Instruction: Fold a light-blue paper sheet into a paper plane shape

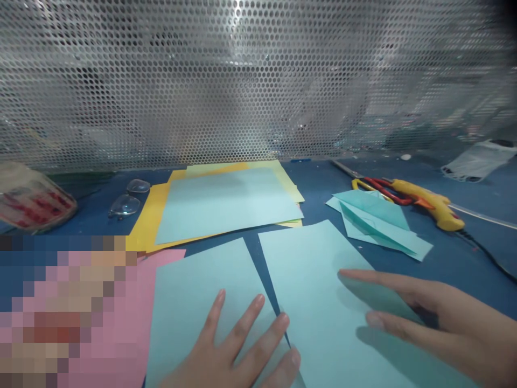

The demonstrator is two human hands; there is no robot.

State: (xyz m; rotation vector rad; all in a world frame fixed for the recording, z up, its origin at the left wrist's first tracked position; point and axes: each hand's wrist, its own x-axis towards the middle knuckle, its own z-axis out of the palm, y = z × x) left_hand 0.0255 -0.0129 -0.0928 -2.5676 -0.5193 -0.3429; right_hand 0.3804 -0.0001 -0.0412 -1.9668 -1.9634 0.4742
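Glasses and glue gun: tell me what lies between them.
In the head view, between the glasses and the glue gun lie a paper stack, bare table, a folded teal piece and scissors.

Both hands, the left (238,353) and the right (440,323), are bare, with short unpainted nails and no rings.

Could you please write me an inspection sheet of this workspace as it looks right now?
Surface: blue table, partly covered with paper.
Job's things: left light blue sheet and right light blue sheet, side by side with a narrow gap.
Clutter: paper stack, pink sheet, folded teal paper, eyeglasses, scissors, yellow glue gun.
Grippers: left hand flat on the left sheet; right hand open over the right sheet.
Cables: black cord from the glue gun.
Surroundings: perforated metal screen behind.
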